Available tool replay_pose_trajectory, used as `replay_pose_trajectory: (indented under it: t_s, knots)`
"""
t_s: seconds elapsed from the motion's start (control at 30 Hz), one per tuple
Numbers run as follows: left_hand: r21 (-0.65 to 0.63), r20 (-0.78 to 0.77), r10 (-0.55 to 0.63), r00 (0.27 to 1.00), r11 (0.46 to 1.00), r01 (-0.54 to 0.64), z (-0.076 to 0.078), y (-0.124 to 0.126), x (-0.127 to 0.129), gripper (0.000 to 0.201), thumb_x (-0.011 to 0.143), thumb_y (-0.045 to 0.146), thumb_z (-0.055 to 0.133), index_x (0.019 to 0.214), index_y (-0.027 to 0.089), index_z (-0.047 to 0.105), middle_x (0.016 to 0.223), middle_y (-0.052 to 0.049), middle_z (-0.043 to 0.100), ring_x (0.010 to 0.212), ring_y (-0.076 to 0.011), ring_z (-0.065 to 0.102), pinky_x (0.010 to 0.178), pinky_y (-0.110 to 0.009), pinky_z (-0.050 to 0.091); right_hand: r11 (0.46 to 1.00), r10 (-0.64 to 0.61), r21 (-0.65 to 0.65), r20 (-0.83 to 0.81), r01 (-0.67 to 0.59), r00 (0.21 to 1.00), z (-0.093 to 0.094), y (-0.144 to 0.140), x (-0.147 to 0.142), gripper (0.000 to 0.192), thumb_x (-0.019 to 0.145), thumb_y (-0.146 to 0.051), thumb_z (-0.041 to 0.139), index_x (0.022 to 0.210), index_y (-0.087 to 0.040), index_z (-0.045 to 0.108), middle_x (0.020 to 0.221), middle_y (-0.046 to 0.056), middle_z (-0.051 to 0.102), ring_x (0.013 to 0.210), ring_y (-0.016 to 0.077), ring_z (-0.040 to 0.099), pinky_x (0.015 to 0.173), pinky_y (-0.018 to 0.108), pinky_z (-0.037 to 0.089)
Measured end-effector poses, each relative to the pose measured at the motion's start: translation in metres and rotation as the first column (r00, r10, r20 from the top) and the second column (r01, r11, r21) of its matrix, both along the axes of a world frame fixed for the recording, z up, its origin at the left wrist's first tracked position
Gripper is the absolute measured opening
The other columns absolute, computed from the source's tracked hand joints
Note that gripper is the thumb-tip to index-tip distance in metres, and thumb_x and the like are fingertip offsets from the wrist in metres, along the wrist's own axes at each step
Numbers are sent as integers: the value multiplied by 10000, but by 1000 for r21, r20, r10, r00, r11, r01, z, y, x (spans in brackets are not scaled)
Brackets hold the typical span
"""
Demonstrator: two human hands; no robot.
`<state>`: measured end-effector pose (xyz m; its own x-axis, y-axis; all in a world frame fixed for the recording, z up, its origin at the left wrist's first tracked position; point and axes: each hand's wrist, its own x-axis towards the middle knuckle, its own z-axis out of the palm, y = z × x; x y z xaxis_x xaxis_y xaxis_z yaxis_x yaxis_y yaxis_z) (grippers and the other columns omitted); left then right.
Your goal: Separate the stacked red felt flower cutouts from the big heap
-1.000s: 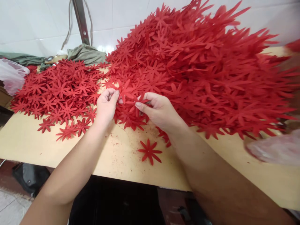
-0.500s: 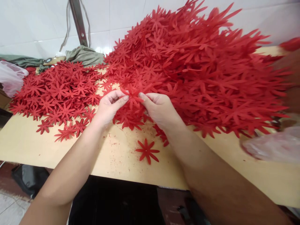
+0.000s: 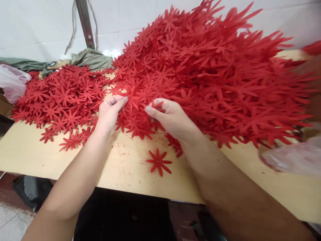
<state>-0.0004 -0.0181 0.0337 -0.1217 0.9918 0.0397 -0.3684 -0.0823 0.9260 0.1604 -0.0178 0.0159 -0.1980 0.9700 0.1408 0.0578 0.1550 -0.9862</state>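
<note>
I see my two hands working at the near edge of the big heap of red flowers (image 3: 205, 70), and I take this heap as my landmark. My left hand (image 3: 109, 112) is at the heap's near-left foot; its thumb and fingers are closed in a pinch on one red flower (image 3: 132, 95), which it holds a little above the others. My right hand (image 3: 170, 117) is just beside it, also at the near foot of the heap. Its fingers are curled and their tips are among the petals, but I cannot tell if they really grip a piece or only press on the pile.

To the left of the heap lies a flat spread of flowers (image 3: 62, 97), one layer or a few, on the wooden table (image 3: 125, 167). One single flower (image 3: 158, 161) lies alone on the table, near the heap and closer to me than my hands.

In my judgement, the step now is to separate one flower from those stuck under it. To do it well, I think it is better to pinch near the centre, not at a thin petal, and to hold down the pile while lifting slowly, because the petals hook each other and could tear or pull many pieces along.

Behind the spread there is a grey-green cloth (image 3: 90, 58).
</note>
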Motion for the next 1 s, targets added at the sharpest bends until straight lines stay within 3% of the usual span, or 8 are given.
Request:
replay_pose_trajectory:
  t_s: [0.1, 0.17, 0.23, 0.33, 0.47, 0.6, 0.8, 1.0]
  knots:
    - [-15, 5, -30, 1000, 999, 31, 1, 0, -4, 191, 645, 205, 733, 579, 146, 563, 509, 63, 538, 461, -21, 455, 499, -155, 380, 984, -111, 143, 28, 106, 993, -4, 4, 2, 268, 661, -376, 722, 810, -209, 575, 808, 20, 590, 722, 130, 573, 644, 277, 492]
    - [-19, -25, -89, 996, 996, 88, 0, -1, -3, 193, 639, 224, 740, 593, 145, 570, 532, 57, 556, 471, -24, 463, 503, -161, 379, 960, -148, 244, 35, 136, 988, -3, 3, 3, 295, 696, -405, 685, 921, -228, 613, 1012, 53, 609, 931, 173, 591, 779, 312, 508]
    - [-12, -63, -138, 988, 990, 138, -1, -2, -1, 208, 621, 233, 754, 592, 142, 570, 538, 58, 560, 480, -26, 467, 525, -168, 389, 953, -140, 271, 6, 133, 990, 0, 1, 3, 307, 781, -482, 569, 943, -231, 639, 1053, 57, 619, 1025, 186, 580, 858, 334, 495]
    - [-2, -125, -180, 976, 983, 181, -3, -4, 4, 233, 585, 234, 777, 580, 135, 565, 540, 59, 560, 514, -33, 490, 585, -181, 416, 981, -60, 181, -90, 75, 994, 5, -3, 3, 408, 814, -571, 465, 827, -212, 659, 869, 39, 653, 912, 172, 621, 841, 342, 502]
    - [0, -163, -220, 962, 975, 223, -4, -7, 7, 233, 572, 252, 783, 618, 133, 589, 594, 43, 601, 558, -49, 524, 615, -193, 431, 997, 1, 73, -110, 7, 994, 7, -4, -1, 278, 671, -470, 693, 704, -201, 632, 727, 6, 640, 757, 146, 614, 780, 319, 511]
    - [3, -178, -213, 961, 976, 217, -5, -5, 7, 219, 584, 249, 775, 632, 138, 593, 608, 39, 602, 569, -51, 524, 637, -198, 437, 996, -81, 37, -106, 85, 991, 5, 1, -2, 199, 664, -367, 721, 654, -202, 610, 656, 3, 612, 705, 141, 588, 697, 306, 508]
    - [41, -168, -86, 982, 995, 95, -6, 1, -1, 196, 615, 233, 756, 646, 145, 585, 648, 38, 604, 619, -52, 534, 665, -191, 424, 967, -244, 62, -28, 246, 969, 3, 5, 5, 332, 709, -489, 659, 554, -214, 558, 506, -5, 496, 499, 112, 440, 479, 272, 379]
    - [69, -206, -205, 957, 972, 224, 1, -8, 3, 201, 607, 260, 761, 627, 145, 597, 692, 17, 641, 719, -82, 592, 749, -216, 454, 965, -242, 123, 100, 230, 965, 9, -2, 2, 476, 722, -545, 616, 459, -201, 419, 455, -23, 375, 457, 86, 323, 454, 266, 264]
